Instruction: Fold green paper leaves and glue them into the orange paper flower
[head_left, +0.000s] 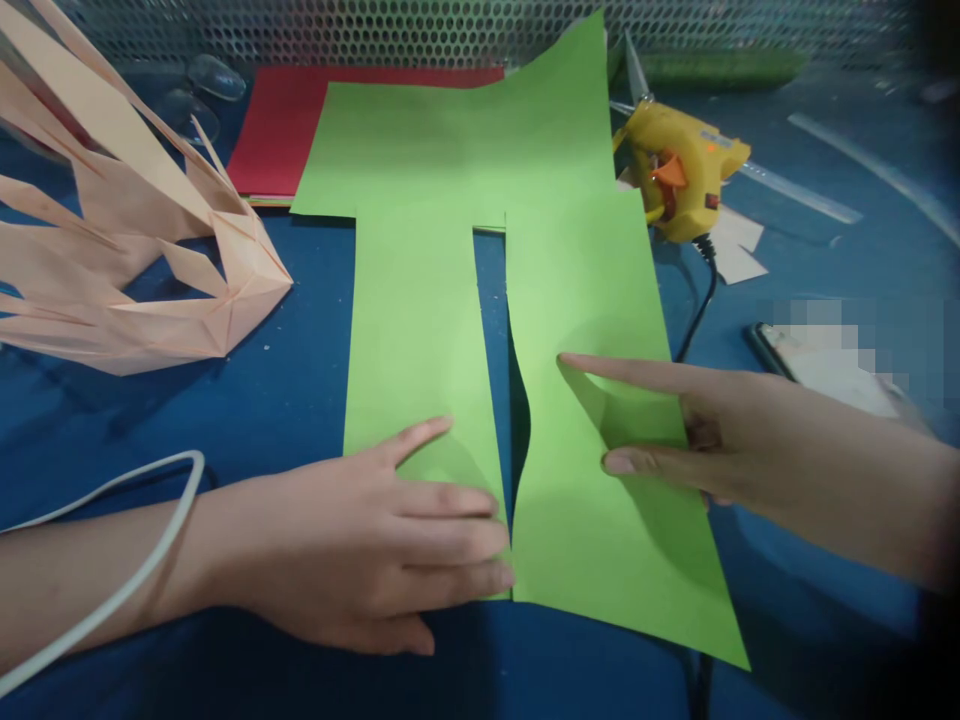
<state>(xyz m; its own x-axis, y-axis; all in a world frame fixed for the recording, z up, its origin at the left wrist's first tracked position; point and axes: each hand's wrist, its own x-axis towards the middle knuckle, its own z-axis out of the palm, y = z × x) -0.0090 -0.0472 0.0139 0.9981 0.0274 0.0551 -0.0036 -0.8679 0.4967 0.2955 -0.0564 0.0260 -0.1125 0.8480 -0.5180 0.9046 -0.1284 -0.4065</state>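
Note:
Two green paper sheets lie side by side on the blue table. My left hand (375,545) lies flat, fingers stretched out, pressing the near end of the left green sheet (412,330). My right hand (675,420) rests on the right green sheet (592,560), index finger and thumb stretched out across it, and the sheet's inner edge bows up a little beside the gap. A third green sheet (450,140) lies crosswise under their far ends.
A folded peach paper model (135,250) stands at the left. A red sheet (285,120) lies at the back. A yellow glue gun (682,170) with a black cord sits at the back right, a phone (817,360) farther right. A white cable (127,580) crosses my left forearm.

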